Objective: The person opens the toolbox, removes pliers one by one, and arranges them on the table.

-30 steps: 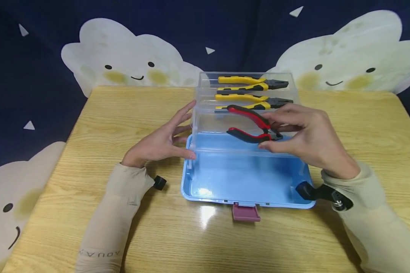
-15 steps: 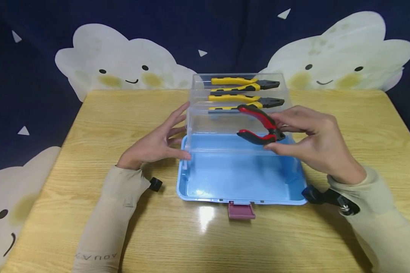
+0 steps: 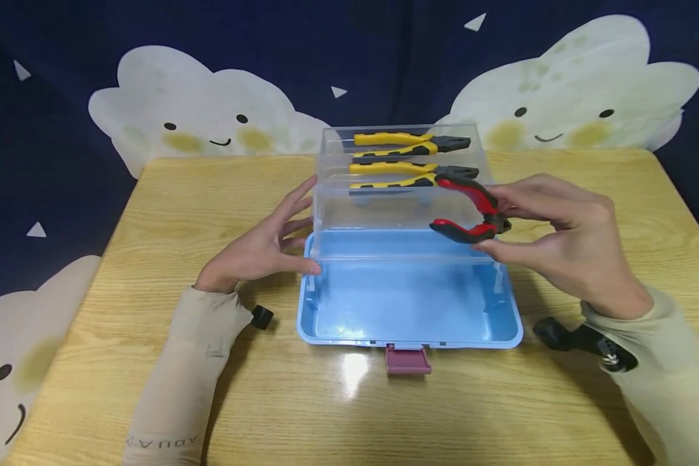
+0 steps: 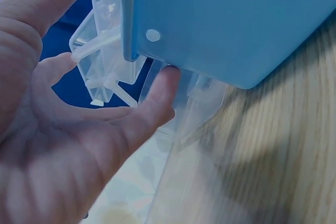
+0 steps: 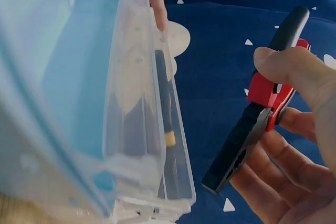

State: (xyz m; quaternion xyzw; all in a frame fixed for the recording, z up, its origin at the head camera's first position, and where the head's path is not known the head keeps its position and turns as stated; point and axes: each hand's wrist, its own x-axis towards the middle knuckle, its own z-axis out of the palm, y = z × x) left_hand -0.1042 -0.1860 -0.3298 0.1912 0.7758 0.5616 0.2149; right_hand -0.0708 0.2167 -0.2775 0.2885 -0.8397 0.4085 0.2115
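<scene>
Thumb and fingers of my right hand point(image 3: 571, 239) pinch pliers point(image 3: 460, 232) with red and black handles near the pivot. In the head view their spread handles point left, over the right end of the lower clear tray point(image 3: 361, 213); in the right wrist view the pliers point(image 5: 260, 95) slant beside the clear trays. My left hand point(image 3: 256, 252), fingers spread, lies against the left end of the trays and of the blue toolbox point(image 3: 349, 340). In the left wrist view, a fingertip sits at the edge of the blue toolbox wall point(image 4: 210, 30).
Rear pliers point(image 3: 393, 138) with yellow and black handles lie in the topmost tray; front pliers point(image 3: 390, 169) of the same kind lie just below. A purple latch point(image 3: 408, 360) hangs at the toolbox front. The wooden table point(image 3: 256, 414) ends at a dark cloud-print cloth point(image 3: 279, 32).
My right hand has carried the red and black pliers to the right, from over the middle of the trays to their right end. My left hand stays at the toolbox. The view has shifted slightly.
</scene>
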